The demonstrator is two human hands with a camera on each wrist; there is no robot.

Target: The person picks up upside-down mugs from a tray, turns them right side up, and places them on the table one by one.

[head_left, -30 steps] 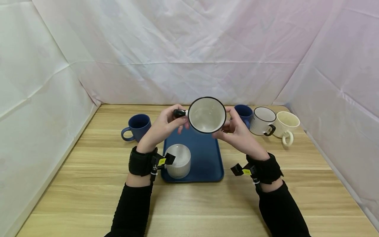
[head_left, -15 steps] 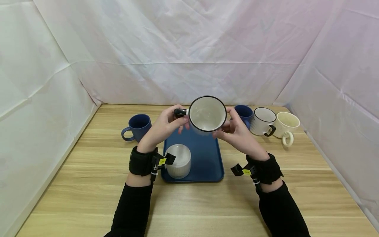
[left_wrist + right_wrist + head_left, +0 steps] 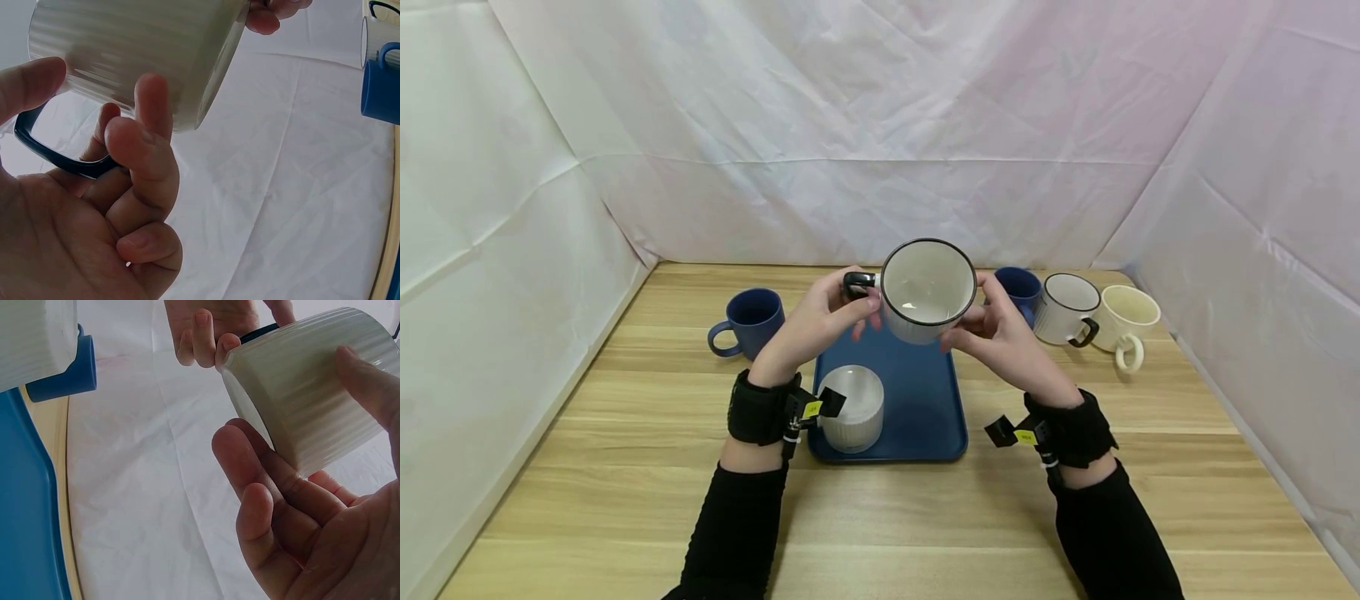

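Both the left hand [image 3: 815,325] and right hand [image 3: 1000,337] grip the white mug [image 3: 927,292], mouth tilted toward the camera, handle left.

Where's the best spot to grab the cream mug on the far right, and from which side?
Probably by its handle, coming from the near side. The cream mug stands upright with its loop handle pointing toward the person, unobstructed there, while the black-rimmed mug crowds its left side. The right hand is nearer, though it now holds another mug.
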